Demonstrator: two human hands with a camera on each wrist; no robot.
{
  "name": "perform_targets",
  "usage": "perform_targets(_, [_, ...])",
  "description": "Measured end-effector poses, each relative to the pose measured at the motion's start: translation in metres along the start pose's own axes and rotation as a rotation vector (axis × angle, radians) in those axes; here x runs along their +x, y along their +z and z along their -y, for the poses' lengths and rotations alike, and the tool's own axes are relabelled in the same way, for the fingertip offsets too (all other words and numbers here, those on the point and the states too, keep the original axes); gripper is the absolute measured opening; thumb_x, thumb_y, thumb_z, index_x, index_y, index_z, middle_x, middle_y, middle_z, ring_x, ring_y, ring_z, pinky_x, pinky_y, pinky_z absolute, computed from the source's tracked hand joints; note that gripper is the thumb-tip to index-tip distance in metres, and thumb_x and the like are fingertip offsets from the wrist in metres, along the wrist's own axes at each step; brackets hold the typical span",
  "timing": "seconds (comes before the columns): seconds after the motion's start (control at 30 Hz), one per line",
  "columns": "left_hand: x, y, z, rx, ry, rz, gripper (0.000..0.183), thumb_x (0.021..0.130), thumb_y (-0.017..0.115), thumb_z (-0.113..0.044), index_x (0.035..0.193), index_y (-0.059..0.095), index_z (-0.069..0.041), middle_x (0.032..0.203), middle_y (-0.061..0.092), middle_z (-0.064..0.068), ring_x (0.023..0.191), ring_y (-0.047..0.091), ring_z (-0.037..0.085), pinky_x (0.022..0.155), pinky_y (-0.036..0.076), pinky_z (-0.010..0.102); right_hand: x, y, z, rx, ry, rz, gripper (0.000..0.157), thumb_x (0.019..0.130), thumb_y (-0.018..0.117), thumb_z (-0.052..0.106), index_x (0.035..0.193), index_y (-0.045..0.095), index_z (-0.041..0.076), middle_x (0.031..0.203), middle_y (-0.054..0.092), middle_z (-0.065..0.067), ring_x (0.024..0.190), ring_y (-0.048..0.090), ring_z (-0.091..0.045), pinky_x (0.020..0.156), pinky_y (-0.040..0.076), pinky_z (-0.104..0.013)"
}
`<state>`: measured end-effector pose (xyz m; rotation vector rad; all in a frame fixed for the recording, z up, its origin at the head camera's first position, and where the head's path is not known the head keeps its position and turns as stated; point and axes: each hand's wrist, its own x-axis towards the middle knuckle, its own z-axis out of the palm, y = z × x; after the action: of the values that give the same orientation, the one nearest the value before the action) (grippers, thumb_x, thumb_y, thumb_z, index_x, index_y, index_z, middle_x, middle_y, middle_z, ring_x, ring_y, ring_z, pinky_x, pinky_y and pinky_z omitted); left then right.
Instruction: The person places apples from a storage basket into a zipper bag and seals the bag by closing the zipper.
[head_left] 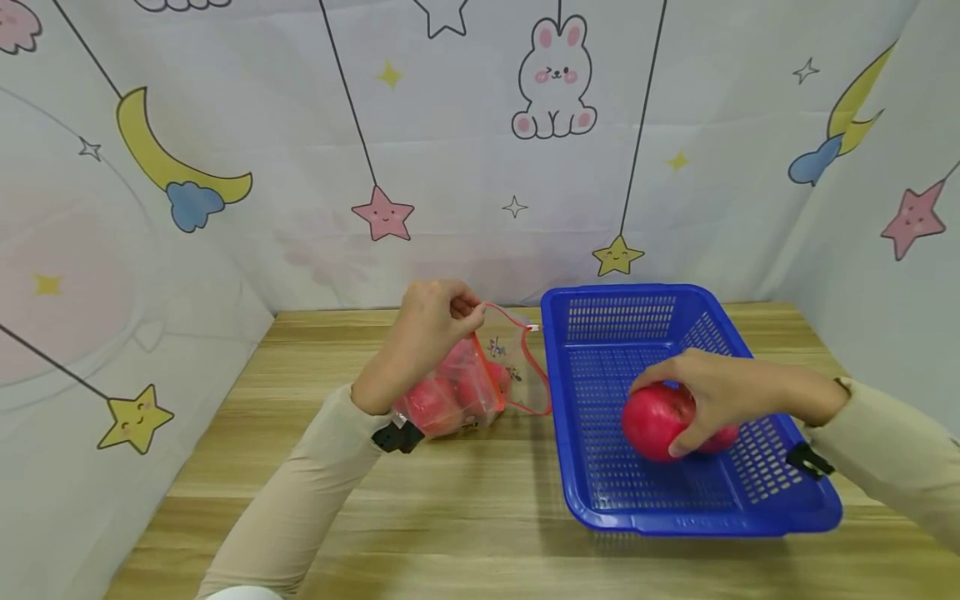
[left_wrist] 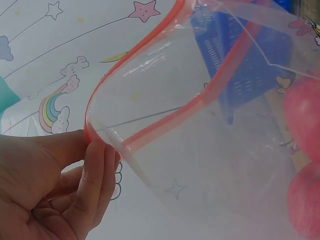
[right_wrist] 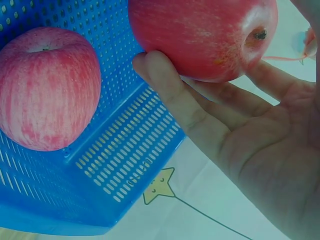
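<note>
Left sleeve (head_left: pixel 300 500): nearest in the head view, it runs up to the left hand (head_left: pixel 427 329), which is clamped on the upper edge of a clear bag (head_left: pixel 528 367) with red trim.
Bag: it sits on the table (head_left: pixel 480 508) just left of the basket (head_left: pixel 675 523), with bagged apples (head_left: pixel 431 404) filling its lower part; their weight should steady it, so a light upward pull seems enough.
Held apple (head_left: pixel 652 425): it is within the basket's walls, the right hand (head_left: pixel 708 387) clamped round it, thumb on the near side (whether it clears the basket floor, I cannot tell). A lift straight up would suit best, since the second apple (head_left: pixel 718 440) shows partly hidden behind it.
Pinched red edge: in the left wrist view, thumb and fingertips meet on the trim while the other red edge stands apart, leaving a gap. Drawing the pinch outward, rather than only upward, should hold that gap wide and spare the thin film.
Fruit in the fingers: in the right wrist view, fingers lie along the skin and a hollow end faces the palm side. Broad, even contact should guard against slipping and bruising.
Basket corner: the second apple rests near it; a gap shows between the two fruits from here, leaving the fingers some room.
</note>
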<state>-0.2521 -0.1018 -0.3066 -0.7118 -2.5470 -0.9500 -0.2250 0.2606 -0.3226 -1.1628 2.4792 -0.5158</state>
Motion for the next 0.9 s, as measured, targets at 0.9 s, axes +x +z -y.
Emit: perform_targets(0.9, [0.001,0.005,-0.002,0.024,0.023,-0.005,0.009,0.088,0.069,-0.002,0.08,0.073,0.0,0.073,0.071,0.006,0.067,0.067,0.014,0.063,0.056,0.026,0.02,-0.01,0.003,-0.012,-0.006,-0.184,0.065,0.075,0.086,0.042,0.125,0.065,0.006,0.109,0.068,-0.001,0.094,0.064,-0.018,0.068,0.057,-0.028])
